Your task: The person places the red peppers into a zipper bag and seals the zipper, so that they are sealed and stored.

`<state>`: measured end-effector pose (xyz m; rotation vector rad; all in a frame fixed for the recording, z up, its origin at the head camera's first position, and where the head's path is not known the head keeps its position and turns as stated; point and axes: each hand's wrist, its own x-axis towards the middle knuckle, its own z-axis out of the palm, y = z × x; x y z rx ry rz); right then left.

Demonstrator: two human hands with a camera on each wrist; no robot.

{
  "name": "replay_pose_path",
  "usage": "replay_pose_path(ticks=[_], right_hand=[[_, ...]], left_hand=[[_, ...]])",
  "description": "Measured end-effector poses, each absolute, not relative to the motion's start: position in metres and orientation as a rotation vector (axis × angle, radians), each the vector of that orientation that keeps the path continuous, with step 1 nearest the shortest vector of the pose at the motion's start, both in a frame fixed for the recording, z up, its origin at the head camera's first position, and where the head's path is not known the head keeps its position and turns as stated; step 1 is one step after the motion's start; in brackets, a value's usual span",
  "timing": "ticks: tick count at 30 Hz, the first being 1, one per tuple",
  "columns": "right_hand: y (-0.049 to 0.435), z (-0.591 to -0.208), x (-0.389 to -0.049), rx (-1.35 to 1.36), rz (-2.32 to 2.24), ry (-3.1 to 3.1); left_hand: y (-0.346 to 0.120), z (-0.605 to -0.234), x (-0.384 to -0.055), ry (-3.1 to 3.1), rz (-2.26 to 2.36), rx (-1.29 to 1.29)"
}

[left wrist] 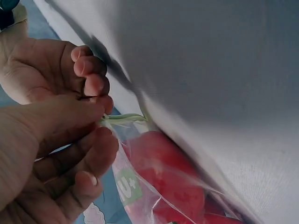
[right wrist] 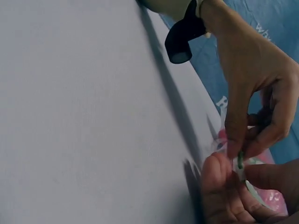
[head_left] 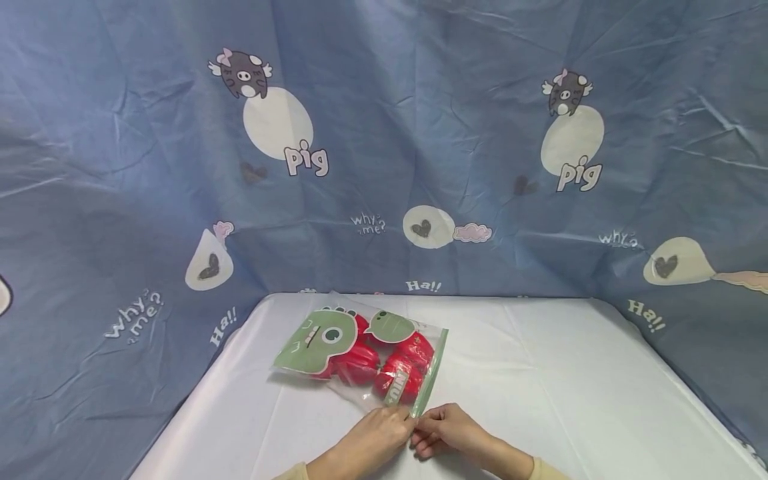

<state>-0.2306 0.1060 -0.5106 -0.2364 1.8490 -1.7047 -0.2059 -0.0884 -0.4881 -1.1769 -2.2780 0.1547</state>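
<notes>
A clear plastic zip bag (head_left: 318,343), printed with a green one-eyed monster, lies on the white table. Several red, bell-pepper-like things (head_left: 399,377) show through it. Its green zip strip (head_left: 435,367) runs down the right side. At the near end of that strip my left hand (head_left: 379,432) pinches the bag's corner between thumb and fingers. Right beside it, my right hand (head_left: 451,432) pinches the same corner, its other fingers curled. A small green piece (right wrist: 240,160) shows between the fingertips in the right wrist view. Fingers partly hide the corner itself.
A white cloth (head_left: 540,387) covers the table. Behind and around it hangs a blue curtain (head_left: 372,160) printed with cartoon pigs and words. A dark band (right wrist: 187,32) sits on the left wrist.
</notes>
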Motion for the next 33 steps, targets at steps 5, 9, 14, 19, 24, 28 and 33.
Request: replay_pose_path(ticks=[5, 9, 14, 19, 24, 28, 33], right_hand=[[0.102, -0.511, -0.23, -0.176, -1.715, 1.896], [0.1, -0.513, -0.232, -0.136, -1.727, 1.941], [0.101, -0.514, -0.242, -0.112, -1.784, 2.012], [0.104, -0.514, -0.258, -0.118, -1.847, 2.057], [0.109, -0.514, -0.275, -0.084, -1.874, 2.147], [0.111, -0.514, -0.285, -0.055, -1.919, 2.183], [0.112, -0.516, -0.303, 0.013, -2.017, 2.235]], left_hand=[[-0.088, -0.491, -0.207, -2.174, 0.207, -1.219], [-0.088, -0.496, -0.209, -2.081, 0.293, -1.263], [-0.087, -0.497, -0.21, -1.998, 0.41, -1.283], [-0.085, -0.495, -0.209, -1.963, 0.442, -1.285], [-0.083, -0.494, -0.209, -1.955, 0.399, -1.312], [-0.082, -0.492, -0.209, -1.953, 0.388, -1.324], [-0.082, -0.492, -0.208, -1.926, 0.367, -1.352]])
